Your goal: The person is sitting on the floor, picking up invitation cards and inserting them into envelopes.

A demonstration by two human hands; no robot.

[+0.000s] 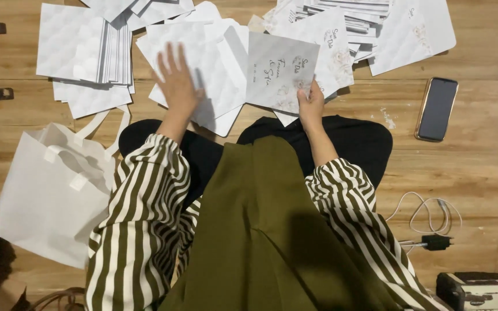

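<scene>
Right hand (311,103) pinches a card (280,72) at its lower edge — pale grey, square, script and floral print, tilted above the lap. Left hand (177,83) flat, fingers spread, on white envelopes (214,63). Farther off — card stacks (353,17).

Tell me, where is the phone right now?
In the head view, the phone lies face up on the wooden floor at the person's right, beside the spread cards and above the white charger cable.
</scene>
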